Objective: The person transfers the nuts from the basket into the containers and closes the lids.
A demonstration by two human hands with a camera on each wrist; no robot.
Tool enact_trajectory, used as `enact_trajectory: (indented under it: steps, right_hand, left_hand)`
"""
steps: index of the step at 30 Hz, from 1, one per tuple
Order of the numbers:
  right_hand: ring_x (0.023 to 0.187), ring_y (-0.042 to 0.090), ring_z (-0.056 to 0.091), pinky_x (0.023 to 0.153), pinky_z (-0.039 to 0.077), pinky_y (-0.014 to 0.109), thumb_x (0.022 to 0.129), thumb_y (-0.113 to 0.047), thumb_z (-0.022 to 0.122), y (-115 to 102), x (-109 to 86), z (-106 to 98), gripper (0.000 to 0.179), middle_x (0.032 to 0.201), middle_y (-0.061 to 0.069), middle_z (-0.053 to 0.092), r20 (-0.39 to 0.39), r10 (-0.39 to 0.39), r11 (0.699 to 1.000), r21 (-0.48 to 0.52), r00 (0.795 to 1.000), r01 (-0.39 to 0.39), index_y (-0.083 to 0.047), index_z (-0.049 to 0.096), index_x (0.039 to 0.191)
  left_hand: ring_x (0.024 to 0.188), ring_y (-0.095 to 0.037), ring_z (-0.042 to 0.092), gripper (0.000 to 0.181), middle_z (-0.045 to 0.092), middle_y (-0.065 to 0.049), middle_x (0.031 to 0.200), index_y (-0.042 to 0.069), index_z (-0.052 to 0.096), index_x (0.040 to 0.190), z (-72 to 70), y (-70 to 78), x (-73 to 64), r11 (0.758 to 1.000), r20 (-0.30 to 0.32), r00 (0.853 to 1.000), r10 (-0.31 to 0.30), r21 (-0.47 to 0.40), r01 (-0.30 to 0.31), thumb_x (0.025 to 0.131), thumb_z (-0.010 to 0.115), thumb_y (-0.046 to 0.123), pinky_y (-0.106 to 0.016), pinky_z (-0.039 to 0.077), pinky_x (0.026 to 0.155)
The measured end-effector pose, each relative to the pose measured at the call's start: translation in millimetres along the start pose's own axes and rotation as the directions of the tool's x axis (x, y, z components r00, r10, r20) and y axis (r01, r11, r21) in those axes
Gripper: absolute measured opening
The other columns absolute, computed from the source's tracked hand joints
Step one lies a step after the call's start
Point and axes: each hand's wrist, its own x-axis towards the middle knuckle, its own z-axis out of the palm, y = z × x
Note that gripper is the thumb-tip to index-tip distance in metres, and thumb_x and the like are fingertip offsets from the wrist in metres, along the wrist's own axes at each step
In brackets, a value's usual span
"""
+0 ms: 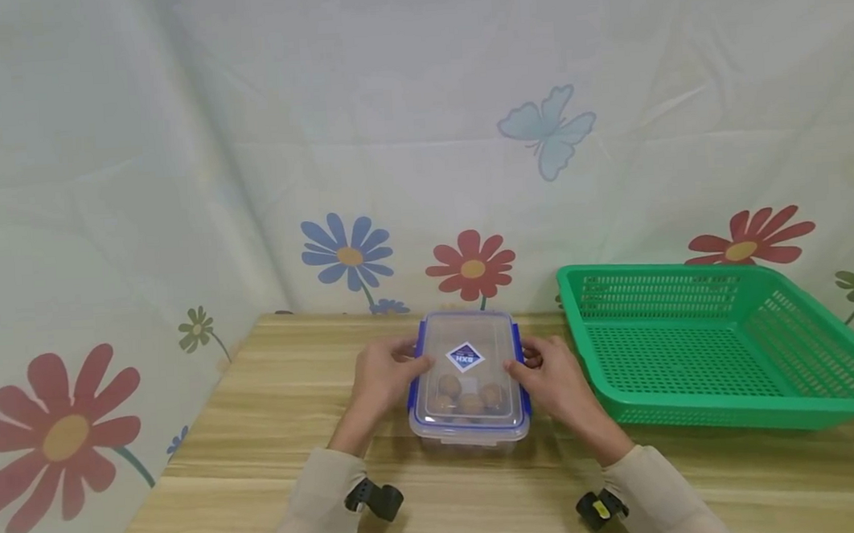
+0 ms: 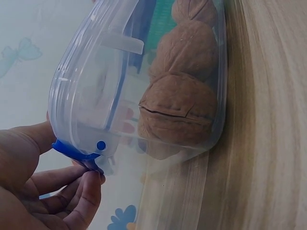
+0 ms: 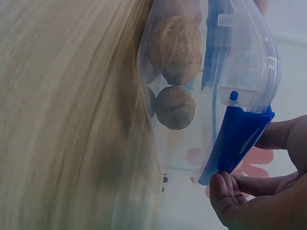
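Observation:
A clear plastic food container (image 1: 436, 440) stands on the wooden table with its transparent lid (image 1: 466, 329) on top. Several walnuts (image 2: 180, 108) lie inside, bunched at the near end. My left hand (image 1: 378, 375) holds the left side, thumb on the lid's edge and fingertips under a blue side clip (image 2: 74, 150). On the opposite side my right hand (image 1: 554, 375) grips the other blue clip (image 3: 242, 139), which slants outward from the wall in the right wrist view. Part of the left clip is hidden by my fingers.
A green plastic basket (image 1: 695, 409) with slotted walls stands on the wooden table (image 1: 262, 436), close to my right hand. Behind the table hangs a pale curtain (image 1: 422, 170) printed with flowers and a butterfly. Each wrist wears a black strapped camera.

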Motion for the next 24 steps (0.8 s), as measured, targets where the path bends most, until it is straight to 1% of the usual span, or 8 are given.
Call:
enact_trajectory:
  steps: [11,19,24]
  right_hand:
    - [0.109,0.035,0.062,0.087,0.063,0.046,0.102,-0.013,0.072,1.1,0.1,0.2,0.053,0.121,0.025,0.058,0.002,-0.001,1.0,-0.009,1.0,0.001,0.016,0.055,0.143]
    - [0.109,0.035,0.061,0.087,0.063,0.046,0.102,-0.013,0.072,2.2,1.6,0.1,0.052,0.121,0.024,0.058,-0.002,0.008,1.0,-0.016,1.0,-0.008,0.014,0.055,0.143]
    - [0.109,0.036,0.063,0.088,0.063,0.047,0.102,-0.014,0.072,3.5,3.3,1.5,0.053,0.121,0.024,0.058,-0.002,-0.002,1.0,-0.023,1.0,0.002,0.014,0.055,0.143]
  left_hand:
    - [0.094,-0.026,0.074,0.041,0.077,-0.015,0.109,-0.002,0.074,0.128,0.7,-2.0,1.1,1.0,0.007,1.0,0.003,0.004,-0.003,0.092,0.083,0.016,-0.036,0.064,0.074]
    - [0.094,-0.027,0.074,0.042,0.077,-0.015,0.109,-0.001,0.074,0.129,1.1,-1.6,2.9,1.0,0.01,1.0,0.006,-0.001,-0.006,0.093,0.083,0.017,-0.037,0.064,0.075]
    - [0.094,-0.026,0.074,0.042,0.077,-0.014,0.11,-0.001,0.074,0.129,1.2,-2.8,4.0,1.0,0.009,1.0,0.002,0.002,-0.002,0.093,0.083,0.018,-0.037,0.064,0.075]
